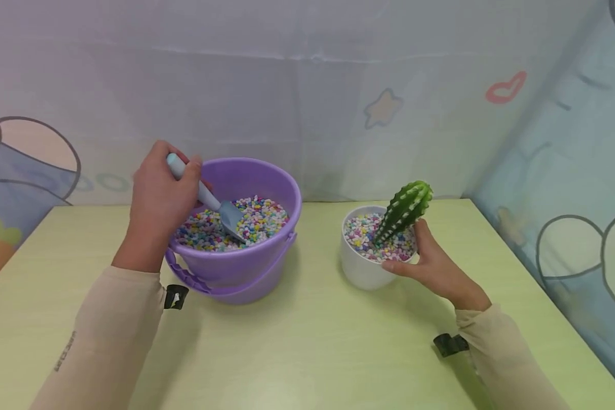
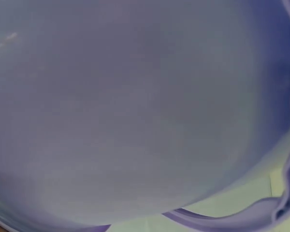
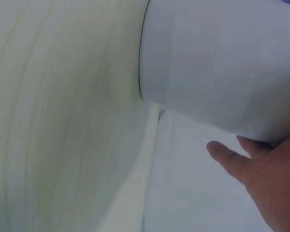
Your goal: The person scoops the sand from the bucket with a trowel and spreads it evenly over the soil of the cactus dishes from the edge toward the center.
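Observation:
My left hand [image 1: 163, 191] grips the light blue handle of a small toy shovel [image 1: 229, 216] over the purple bucket [image 1: 230, 272]. The shovel's blade tilts down onto the multicoloured pebbles [image 1: 266, 219] inside. On the right, my right hand [image 1: 438, 270] holds the white pot [image 1: 364, 270] by its right side, thumb at the front rim. A green cactus [image 1: 404, 209] leans to the right out of the pebbles in this pot. In the right wrist view, fingertips [image 3: 222, 153] extend past the pot's side. Purple bucket wall [image 2: 135, 111] fills most of the left wrist view, hiding the shovel there.
Both containers stand on a pale yellow-green table [image 1: 297, 341]. The bucket's purple handle [image 1: 256, 280] hangs down at its front. Behind the table rises a printed cloth backdrop [image 1: 312, 102], with another patterned wall [image 1: 579, 171] along the right side.

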{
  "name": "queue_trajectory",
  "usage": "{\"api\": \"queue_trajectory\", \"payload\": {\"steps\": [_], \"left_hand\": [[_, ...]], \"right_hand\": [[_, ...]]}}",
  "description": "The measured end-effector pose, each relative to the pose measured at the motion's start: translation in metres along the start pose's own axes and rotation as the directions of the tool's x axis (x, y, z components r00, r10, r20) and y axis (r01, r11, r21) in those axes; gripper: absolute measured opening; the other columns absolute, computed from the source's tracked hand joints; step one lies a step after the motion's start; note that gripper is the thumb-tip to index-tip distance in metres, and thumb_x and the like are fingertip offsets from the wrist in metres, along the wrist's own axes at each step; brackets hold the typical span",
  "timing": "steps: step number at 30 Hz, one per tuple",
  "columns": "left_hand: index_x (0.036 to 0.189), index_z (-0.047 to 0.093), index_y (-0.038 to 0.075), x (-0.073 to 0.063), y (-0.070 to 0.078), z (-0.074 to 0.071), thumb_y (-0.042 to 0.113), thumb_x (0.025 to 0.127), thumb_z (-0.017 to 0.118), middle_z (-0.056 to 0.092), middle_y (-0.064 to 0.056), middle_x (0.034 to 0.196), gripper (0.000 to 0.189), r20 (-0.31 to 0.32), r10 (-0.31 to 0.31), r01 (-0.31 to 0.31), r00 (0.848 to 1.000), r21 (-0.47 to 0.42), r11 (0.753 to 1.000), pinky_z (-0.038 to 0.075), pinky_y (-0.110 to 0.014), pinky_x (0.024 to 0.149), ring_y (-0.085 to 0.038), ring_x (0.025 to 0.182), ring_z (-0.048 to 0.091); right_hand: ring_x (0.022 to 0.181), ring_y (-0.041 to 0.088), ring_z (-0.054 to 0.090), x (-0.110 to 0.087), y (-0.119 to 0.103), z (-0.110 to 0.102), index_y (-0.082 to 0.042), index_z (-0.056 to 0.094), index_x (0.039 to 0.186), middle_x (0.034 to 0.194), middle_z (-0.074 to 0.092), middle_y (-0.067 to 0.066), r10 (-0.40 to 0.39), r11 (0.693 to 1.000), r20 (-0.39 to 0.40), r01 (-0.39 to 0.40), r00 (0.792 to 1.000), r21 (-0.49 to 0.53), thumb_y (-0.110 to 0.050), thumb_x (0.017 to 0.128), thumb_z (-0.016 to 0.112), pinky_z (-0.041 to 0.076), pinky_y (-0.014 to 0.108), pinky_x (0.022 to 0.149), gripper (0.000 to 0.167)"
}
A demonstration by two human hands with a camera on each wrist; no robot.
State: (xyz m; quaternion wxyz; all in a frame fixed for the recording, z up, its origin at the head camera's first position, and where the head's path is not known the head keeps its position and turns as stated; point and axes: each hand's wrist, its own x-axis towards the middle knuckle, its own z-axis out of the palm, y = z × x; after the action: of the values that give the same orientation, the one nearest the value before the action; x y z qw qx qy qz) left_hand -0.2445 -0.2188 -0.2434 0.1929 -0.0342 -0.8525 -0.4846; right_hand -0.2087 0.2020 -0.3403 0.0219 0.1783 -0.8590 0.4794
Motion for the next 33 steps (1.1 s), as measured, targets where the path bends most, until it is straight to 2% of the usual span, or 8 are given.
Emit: {"api": "queue_trajectory", "payload": {"steps": [4,7,11,16,23,33], "left_hand": [[0.103,0.047,0.005,0.000,0.001,0.003,0.035,0.101,0.047,0.073,-0.012,0.083,0.030,-0.042,0.028,-0.025,0.999,0.067,0.997,0.051,-0.026,0.056,-0.023,0.070,0.069],[0.102,0.048,0.006,0.001,0.002,0.005,0.035,0.101,0.048,0.073,-0.012,0.082,0.029,-0.053,0.031,-0.027,0.998,0.064,0.998,0.049,-0.028,0.057,-0.024,0.071,0.068],[0.102,0.048,0.006,0.001,0.003,0.006,0.034,0.101,0.047,0.073,-0.012,0.083,0.028,-0.052,0.018,-0.015,0.998,0.058,0.998,0.049,-0.029,0.057,-0.023,0.071,0.068],[0.102,0.048,0.006,0.001,0.002,0.003,0.032,0.100,0.047,0.073,-0.011,0.082,0.026,-0.055,-0.005,0.008,0.999,0.065,0.998,0.050,-0.028,0.056,-0.020,0.068,0.068],[0.100,0.046,0.007,0.001,0.003,0.000,0.031,0.100,0.047,0.074,-0.010,0.082,0.024,-0.047,-0.005,0.007,0.999,0.043,0.999,0.051,-0.025,0.055,-0.008,0.060,0.066],[0.102,0.045,0.006,-0.001,0.003,0.002,0.031,0.100,0.045,0.073,-0.013,0.087,0.024,-0.032,-0.010,0.012,0.999,0.053,0.999,0.052,-0.023,0.057,-0.008,0.063,0.067]], "right_hand": [[0.139,0.026,0.021,-0.003,-0.003,0.004,-0.016,0.009,0.153,0.147,0.021,0.011,0.014,0.998,-0.051,-0.017,0.999,-0.055,-0.025,0.086,0.079,0.021,0.053,0.111,0.097],[0.137,0.029,0.021,-0.003,-0.006,0.006,-0.011,0.009,0.151,0.145,0.020,0.014,0.001,0.994,-0.079,-0.009,0.997,-0.110,-0.026,0.084,0.081,0.023,0.054,0.109,0.099],[0.141,0.027,0.017,-0.002,-0.008,0.002,-0.017,0.006,0.154,0.151,0.017,0.011,-0.017,0.993,-0.063,0.010,0.998,-0.116,-0.022,0.083,0.082,0.020,0.055,0.111,0.104],[0.142,0.019,0.020,0.002,-0.008,0.001,-0.025,0.009,0.154,0.153,0.023,0.001,0.018,0.998,-0.024,-0.020,1.000,-0.060,-0.024,0.084,0.081,0.018,0.050,0.114,0.101],[0.142,0.018,0.020,0.005,-0.008,0.004,-0.022,0.011,0.152,0.152,0.023,0.002,0.002,0.999,-0.032,-0.004,0.999,-0.051,-0.023,0.085,0.080,0.017,0.050,0.114,0.097],[0.142,0.021,0.019,0.002,-0.012,0.003,-0.019,0.010,0.151,0.151,0.022,0.006,0.027,0.998,-0.011,-0.028,1.000,-0.051,-0.023,0.085,0.080,0.018,0.050,0.114,0.097]]}}
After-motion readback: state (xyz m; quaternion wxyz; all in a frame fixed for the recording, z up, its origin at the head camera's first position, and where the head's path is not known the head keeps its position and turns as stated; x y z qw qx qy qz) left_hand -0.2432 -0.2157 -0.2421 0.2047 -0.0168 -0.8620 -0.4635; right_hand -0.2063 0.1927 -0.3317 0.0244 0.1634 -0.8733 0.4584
